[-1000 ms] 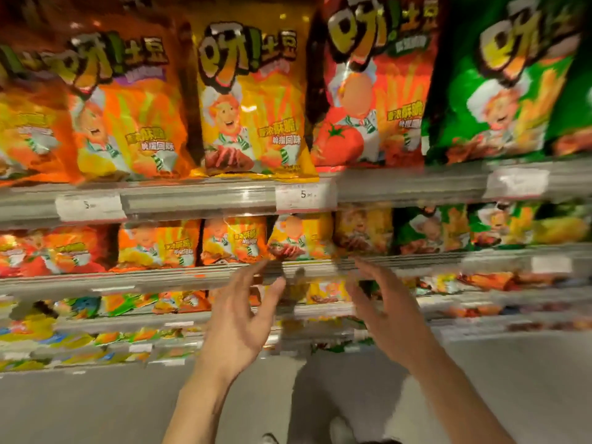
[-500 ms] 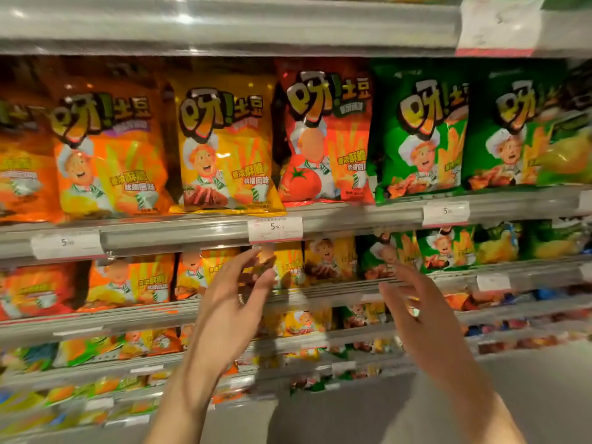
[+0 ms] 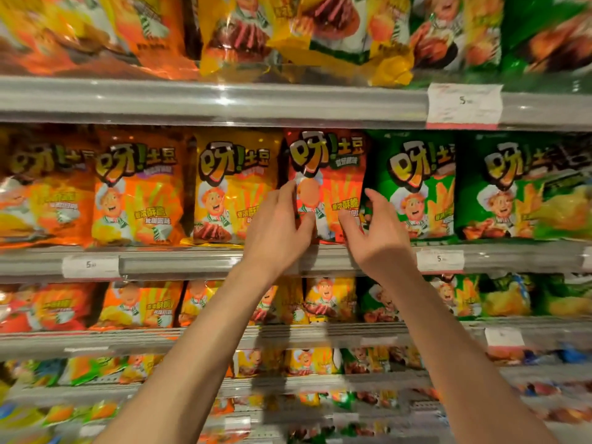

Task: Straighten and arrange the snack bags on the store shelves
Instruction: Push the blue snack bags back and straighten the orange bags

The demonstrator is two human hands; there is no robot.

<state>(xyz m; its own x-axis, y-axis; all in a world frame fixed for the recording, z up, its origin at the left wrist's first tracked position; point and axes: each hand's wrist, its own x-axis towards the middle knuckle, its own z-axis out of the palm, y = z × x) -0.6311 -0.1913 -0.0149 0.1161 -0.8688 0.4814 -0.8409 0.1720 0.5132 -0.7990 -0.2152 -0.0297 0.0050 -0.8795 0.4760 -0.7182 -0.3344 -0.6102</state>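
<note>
hands risen to red bag point(image 3: 330, 187) | upright, long axis vertical | both seemingly pinching its edges

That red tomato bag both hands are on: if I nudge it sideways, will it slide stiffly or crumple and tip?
The red tomato bag looks puffed and glossy, so it is probably light and soft and would likely dent under the left hand and right hand rather than move rigidly. Standing upright on its narrow bottom edge, it may lean or tip against the green bag. The shiny film could be slippery.
</note>
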